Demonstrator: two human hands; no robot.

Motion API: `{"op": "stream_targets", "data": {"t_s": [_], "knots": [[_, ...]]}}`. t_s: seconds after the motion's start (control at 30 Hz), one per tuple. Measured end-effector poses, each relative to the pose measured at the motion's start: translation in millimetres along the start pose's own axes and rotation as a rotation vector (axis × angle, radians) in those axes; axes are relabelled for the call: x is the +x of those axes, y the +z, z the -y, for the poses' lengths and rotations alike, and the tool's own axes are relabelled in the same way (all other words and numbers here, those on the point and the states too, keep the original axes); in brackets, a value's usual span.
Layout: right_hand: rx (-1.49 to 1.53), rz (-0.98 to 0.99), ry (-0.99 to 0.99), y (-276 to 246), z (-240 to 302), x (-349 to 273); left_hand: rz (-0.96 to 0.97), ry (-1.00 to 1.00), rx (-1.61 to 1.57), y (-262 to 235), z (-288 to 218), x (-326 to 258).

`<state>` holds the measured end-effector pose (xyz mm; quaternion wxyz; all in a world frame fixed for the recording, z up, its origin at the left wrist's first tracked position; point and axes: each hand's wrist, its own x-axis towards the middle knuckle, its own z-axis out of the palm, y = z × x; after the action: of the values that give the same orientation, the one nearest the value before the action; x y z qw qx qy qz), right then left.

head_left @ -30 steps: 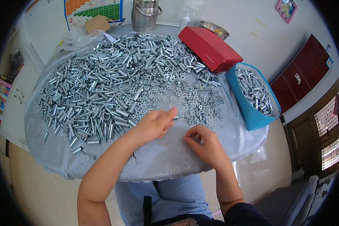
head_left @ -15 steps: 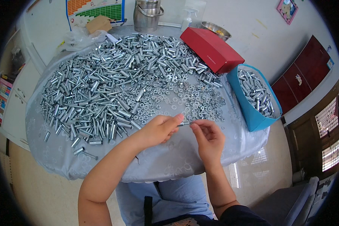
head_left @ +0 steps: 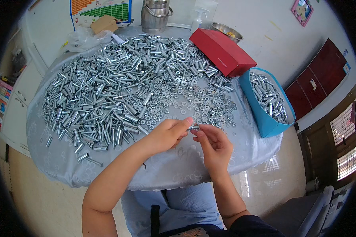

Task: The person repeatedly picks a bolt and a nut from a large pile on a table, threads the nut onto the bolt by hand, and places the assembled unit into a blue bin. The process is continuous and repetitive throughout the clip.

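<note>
White wall (head_left: 251,17), glossy beige floor (head_left: 284,172), bright barred window (head_left: 348,161) at right

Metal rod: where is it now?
In the head view, the metal rod is slightly right of centre, between the left hand and right hand, on the person's side of the loose washers.

Silvery bolt (head_left: 193,127), approx. horiz., btwn fingers (head_left: 206,128)

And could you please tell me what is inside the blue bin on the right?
The blue bin holds a jumbled heap of shiny cylindrical metal pieces. Anything beneath the top layer, including the bin's bottom, is covered.
</note>
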<state>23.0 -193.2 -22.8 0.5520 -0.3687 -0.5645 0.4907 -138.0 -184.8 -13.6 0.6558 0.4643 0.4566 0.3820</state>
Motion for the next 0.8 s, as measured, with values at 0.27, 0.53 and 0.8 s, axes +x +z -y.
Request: {"op": "stream_targets", "data": {"t_s": [0.27, 0.53, 0.8], "knots": [[-0.147, 0.115, -0.078, 0.3, 0.0, -10.7, -0.027, 0.038, 0.016, 3.8, -3.0, -0.3], [-0.343, 0.297, -0.315, -11.9, 20.8, -2.7, 0.076, 0.040, 0.001, 2.3, -7.1, -5.1], [-0.526, 0.220, -0.381, -54.7, 36.5, 3.6, 0.092, 0.014, -0.147, 2.5, -12.1, -8.1]]}}
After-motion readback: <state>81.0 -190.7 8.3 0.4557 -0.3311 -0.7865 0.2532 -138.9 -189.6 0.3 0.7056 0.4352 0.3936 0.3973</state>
